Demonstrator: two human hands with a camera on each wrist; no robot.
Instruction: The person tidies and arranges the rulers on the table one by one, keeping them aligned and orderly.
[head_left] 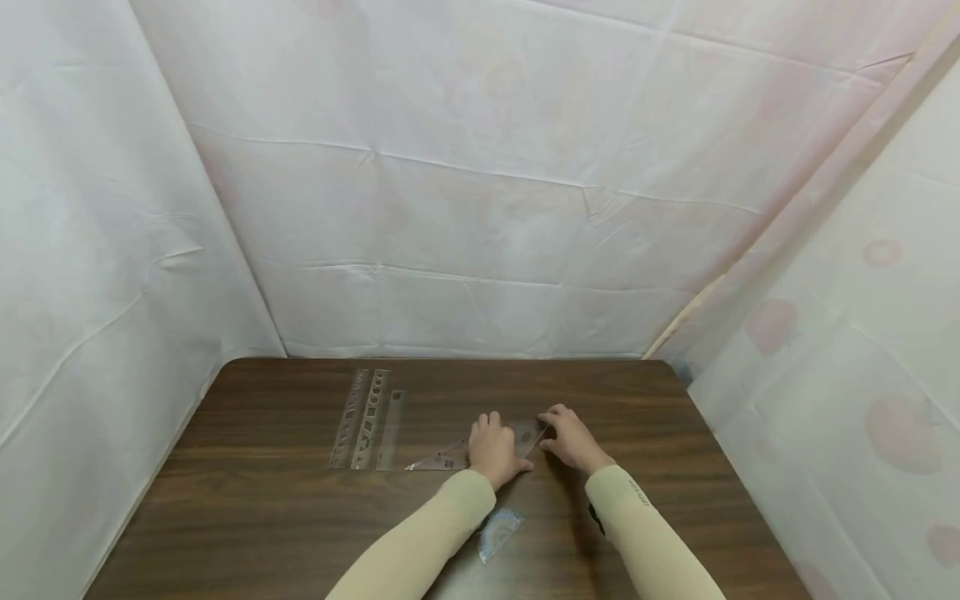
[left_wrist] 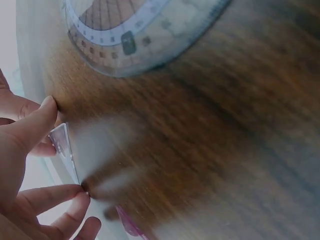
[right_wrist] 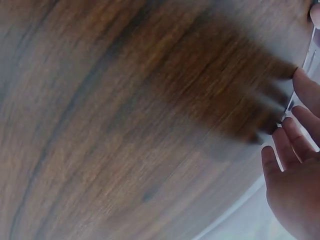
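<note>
A clear plastic set square [head_left: 444, 457] lies flat on the dark wooden table [head_left: 255, 508], reaching from the middle toward my hands. My left hand [head_left: 492, 447] sits knuckles-up on it, thumb and fingertips [left_wrist: 48, 107] pinching its transparent edge [left_wrist: 63, 144] against the wood. My right hand [head_left: 572, 437] holds the square's far corner [head_left: 529, 431], fingertips [right_wrist: 301, 82] curled onto the clear edge [right_wrist: 309, 60]. A clear half-round protractor [head_left: 499, 530] lies by my left forearm; it fills the top of the left wrist view [left_wrist: 135, 35].
Two clear stencil rulers [head_left: 362, 417] and a narrow clear strip [head_left: 391, 429] lie side by side left of the set square. White sheeting [head_left: 465, 208] walls in the table at the back and on both sides. The table's right edge [head_left: 738, 492] runs close to my right arm.
</note>
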